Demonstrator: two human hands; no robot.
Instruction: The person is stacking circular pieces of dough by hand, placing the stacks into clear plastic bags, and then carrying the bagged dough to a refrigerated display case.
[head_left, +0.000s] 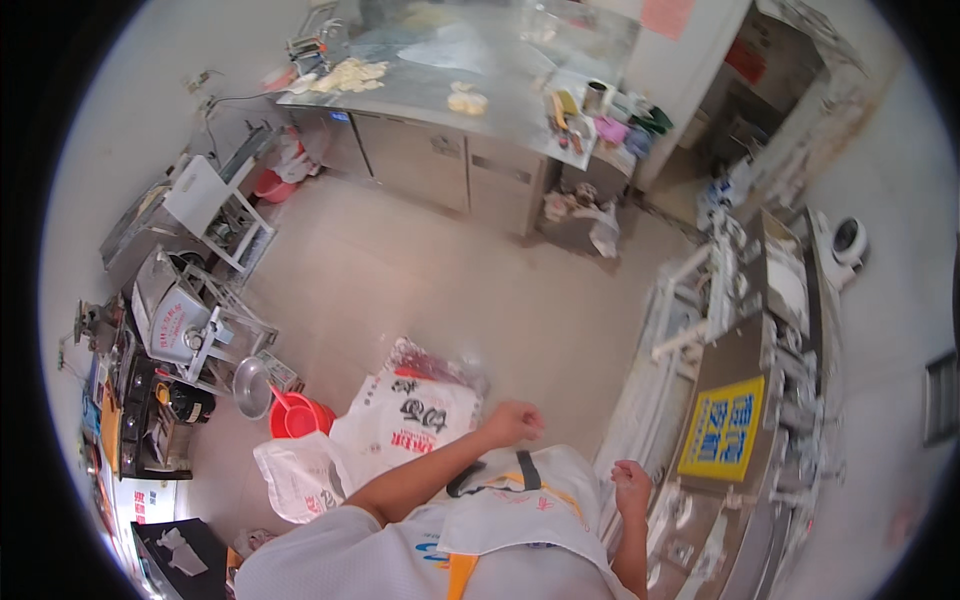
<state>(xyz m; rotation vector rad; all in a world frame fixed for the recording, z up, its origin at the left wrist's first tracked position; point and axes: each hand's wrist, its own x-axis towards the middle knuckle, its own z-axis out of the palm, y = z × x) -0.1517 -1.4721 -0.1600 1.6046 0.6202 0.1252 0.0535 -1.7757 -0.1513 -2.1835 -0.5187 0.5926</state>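
My left hand (515,423) is held out in front of my body, fingers curled in, and nothing shows in it. It is nearest to a white printed sack (400,415) that lies behind it on the floor side; the two look apart. My right hand (630,483) hangs at my right side with its fingers curled, also without a visible object. It is close to the long steel machine (745,370) on the right but not seen touching it. I wear a white apron (535,505) over a white shirt.
A steel counter (415,110) at the back bears dough pieces (350,75). Left stand a white-panelled machine (180,325), a metal bowl (251,388) and a red bucket (300,415) with a dipper. A doorway (715,120) opens at back right; a waste bin (580,232) stands under the counter's end.
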